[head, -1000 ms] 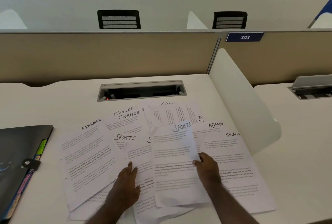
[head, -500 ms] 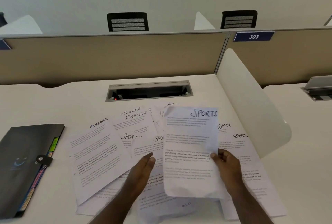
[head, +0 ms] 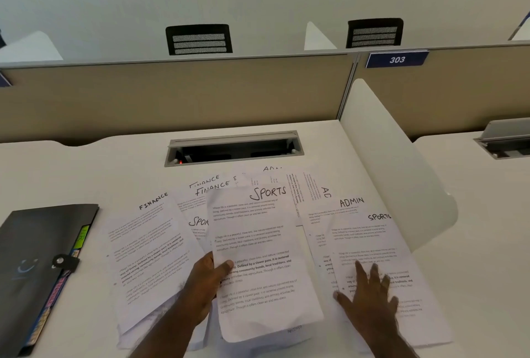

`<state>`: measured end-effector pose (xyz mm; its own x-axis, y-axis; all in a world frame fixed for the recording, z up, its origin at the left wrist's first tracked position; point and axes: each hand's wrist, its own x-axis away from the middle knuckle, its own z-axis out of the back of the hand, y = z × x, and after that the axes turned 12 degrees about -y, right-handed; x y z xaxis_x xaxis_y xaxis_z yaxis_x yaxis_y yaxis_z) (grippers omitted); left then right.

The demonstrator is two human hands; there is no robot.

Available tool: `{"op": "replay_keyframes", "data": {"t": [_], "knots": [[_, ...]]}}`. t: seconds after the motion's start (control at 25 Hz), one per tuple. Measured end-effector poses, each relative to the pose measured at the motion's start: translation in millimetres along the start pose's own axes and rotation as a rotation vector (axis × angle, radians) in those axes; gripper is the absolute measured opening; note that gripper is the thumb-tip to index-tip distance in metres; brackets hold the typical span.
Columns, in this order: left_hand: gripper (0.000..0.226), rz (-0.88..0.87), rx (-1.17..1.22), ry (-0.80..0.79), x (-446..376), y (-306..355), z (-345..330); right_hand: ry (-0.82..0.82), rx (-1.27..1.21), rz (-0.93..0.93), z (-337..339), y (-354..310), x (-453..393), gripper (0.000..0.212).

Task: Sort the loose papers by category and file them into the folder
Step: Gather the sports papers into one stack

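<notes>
Currently: left hand pinches SPORTS sheet at its left edge, thumb on top, sheet lifted over pile. Right hand flat, fingers spread, presses on second SPORTS sheet at right. Black folder lies closed at table's left edge, coloured tabs showing. Further back: FINANCE sheets left, ADMIN sheets right, then cable tray, partition with 303 tag.

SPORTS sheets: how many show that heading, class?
3: one gripped by the left hand at centre, one partly covered to its left, one far right under the right hand. More may be hidden.
</notes>
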<state>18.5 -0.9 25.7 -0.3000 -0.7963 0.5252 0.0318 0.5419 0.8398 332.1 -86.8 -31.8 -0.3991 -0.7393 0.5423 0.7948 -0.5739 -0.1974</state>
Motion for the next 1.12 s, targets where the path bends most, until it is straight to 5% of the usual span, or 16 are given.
{"op": "replay_keyframes", "data": {"t": [0.08,0.44,0.6,0.88,1.12], "knots": [[0.027,-0.006,0.011,0.016,0.2,-2.2,4.2,-0.102,0.026,-0.053,-5.9,9.1,2.8,0.088],[0.032,-0.038,0.038,0.032,-1.0,-7.0,7.6,-0.091,0.190,-0.047,-4.1,6.8,8.0,0.059],[0.029,-0.031,0.037,0.043,-0.1,-4.3,8.5,-0.019,-0.104,-0.033,17.1,3.9,15.5,0.058],[0.030,-0.032,0.037,0.006,3.0,5.8,2.0,0.174,-0.520,0.329,107.7,-66.8,63.7,0.045],[0.028,-0.029,0.100,-0.109,7.8,22.7,-15.1,0.081,-0.291,0.612,92.6,-139.6,102.3,0.050]]}}
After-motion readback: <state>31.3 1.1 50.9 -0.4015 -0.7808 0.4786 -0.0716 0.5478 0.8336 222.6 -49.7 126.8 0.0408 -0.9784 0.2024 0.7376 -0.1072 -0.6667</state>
